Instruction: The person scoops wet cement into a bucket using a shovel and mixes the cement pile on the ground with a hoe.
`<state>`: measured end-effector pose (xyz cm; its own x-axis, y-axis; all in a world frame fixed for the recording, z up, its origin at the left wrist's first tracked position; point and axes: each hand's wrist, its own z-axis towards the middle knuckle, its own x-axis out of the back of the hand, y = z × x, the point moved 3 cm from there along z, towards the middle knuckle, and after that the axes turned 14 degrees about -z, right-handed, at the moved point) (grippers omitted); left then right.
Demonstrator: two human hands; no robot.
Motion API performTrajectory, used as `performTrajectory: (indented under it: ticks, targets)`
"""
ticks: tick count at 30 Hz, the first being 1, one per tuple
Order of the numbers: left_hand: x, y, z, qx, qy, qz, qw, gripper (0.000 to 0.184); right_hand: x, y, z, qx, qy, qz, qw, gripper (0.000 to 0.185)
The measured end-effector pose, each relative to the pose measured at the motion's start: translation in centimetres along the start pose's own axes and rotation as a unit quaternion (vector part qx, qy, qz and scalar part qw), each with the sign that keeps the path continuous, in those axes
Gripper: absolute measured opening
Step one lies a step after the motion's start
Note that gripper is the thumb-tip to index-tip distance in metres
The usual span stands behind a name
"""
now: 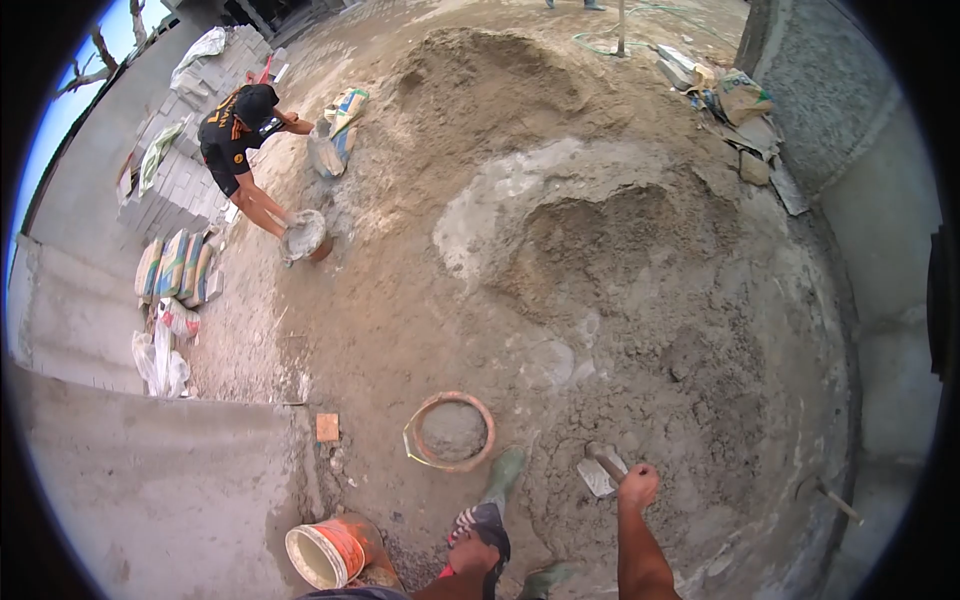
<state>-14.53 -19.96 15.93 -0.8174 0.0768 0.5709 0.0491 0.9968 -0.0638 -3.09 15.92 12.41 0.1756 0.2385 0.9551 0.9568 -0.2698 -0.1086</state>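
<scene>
My right hand (638, 485) is closed around the handle of a tool with a flat pale blade (598, 478), which rests on the wet grey mortar (690, 400) at the lower right. My left hand (473, 553) is at the bottom centre, over my knee beside a dark patterned cloth; its fingers are too unclear to read. Just ahead of my green boot (508, 470) stands a round bucket (488, 415) with a brownish rim, holding grey mortar.
A co-worker (235, 140) bends over another bucket (305, 235) at the upper left. An orange-and-white bucket (330, 555) lies tipped at the lower left, near a square brick (327, 427). Sand (490, 85) is heaped behind; cement bags (172, 265) stand left, walls on both sides.
</scene>
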Motion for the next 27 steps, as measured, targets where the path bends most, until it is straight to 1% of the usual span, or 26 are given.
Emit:
performTrajectory:
  ticks: [3, 6, 10, 12, 18, 22, 27]
  targets:
    - [-0.1, 0.0, -0.1, -0.009, 0.015, 0.018, 1.000, 0.082, -0.2, 0.0, 0.1, -0.008, 0.002, 0.000, 1.000, 0.025]
    - [-0.2, 0.0, 0.2, 0.008, -0.003, 0.014, 1.000, 0.081, -0.3, 0.1, 0.1, -0.010, -0.001, 0.002, 1.000, 0.025]
    - [-0.3, -0.1, 0.2, 0.007, 0.003, 0.015, 1.000, 0.080, 0.1, -0.3, -0.1, -0.017, -0.003, 0.008, 1.000, 0.025]
    - [-0.6, -0.1, 0.3, 0.006, 0.015, 0.018, 1.000, 0.079, 0.0, -0.2, 0.0, -0.014, 0.000, 0.006, 1.000, 0.025]
    - [-0.3, 0.1, 0.1, 0.000, 0.012, 0.020, 1.000, 0.079, -0.2, 0.1, 0.1, -0.006, 0.001, 0.006, 1.000, 0.026]
    - [-0.4, 0.1, 0.1, 0.007, 0.010, 0.011, 1.000, 0.075, -0.1, 0.0, 0.2, -0.011, -0.010, 0.002, 1.000, 0.025]
    - [0.7, 0.8, -0.6, 0.013, 0.004, 0.006, 1.000, 0.071, -0.2, -0.1, 0.1, -0.014, 0.003, 0.005, 1.000, 0.025]
